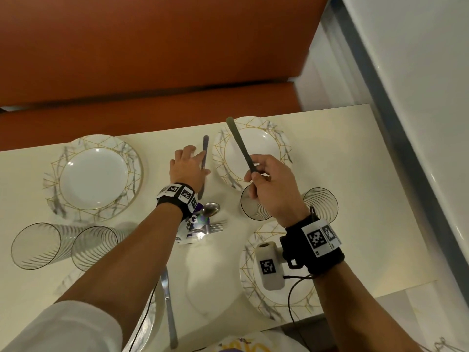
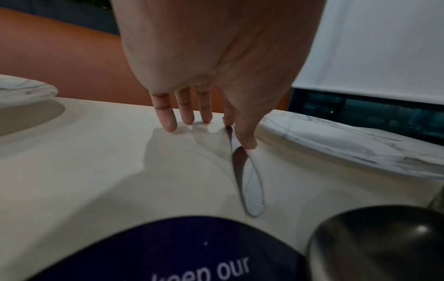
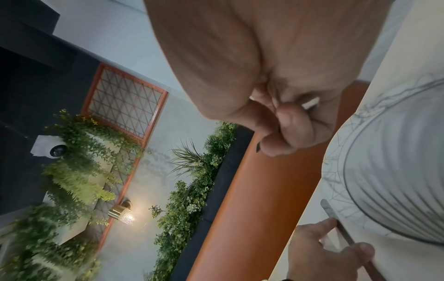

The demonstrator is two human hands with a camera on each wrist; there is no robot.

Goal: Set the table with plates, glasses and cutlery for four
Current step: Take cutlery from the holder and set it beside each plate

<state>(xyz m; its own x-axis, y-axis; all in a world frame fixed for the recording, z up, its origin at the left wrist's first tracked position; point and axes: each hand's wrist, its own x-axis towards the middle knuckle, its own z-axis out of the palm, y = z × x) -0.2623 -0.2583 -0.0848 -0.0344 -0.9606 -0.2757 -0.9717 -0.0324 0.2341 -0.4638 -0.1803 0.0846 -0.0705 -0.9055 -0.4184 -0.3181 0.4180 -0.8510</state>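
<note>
Plates [image 1: 92, 174] white, grey-marbled, gold lines; bench [image 1: 152, 47] orange.

On the worktop [image 1: 342, 158] a knife [image 1: 205, 146] lies between two far plates [image 1: 132, 171] [image 1: 284, 146]; two glasses [image 1: 35, 246] [image 1: 97, 247] stand left, two [image 1: 253, 208] [image 1: 321, 203] right; spoon [image 1: 210, 209] and fork [image 1: 215, 227] mid-table.

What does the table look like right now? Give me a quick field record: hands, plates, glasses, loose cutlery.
left hand: straight fingers on a knife lying flat on the table, left of the far right plate
right hand: grips a utensil handle raised over that plate; its head is hidden
plates: four partly or fully visible
glasses: four, all upright, none yet at a plate
loose cutlery: spoon and fork at centre, another knife near the front edge
</note>
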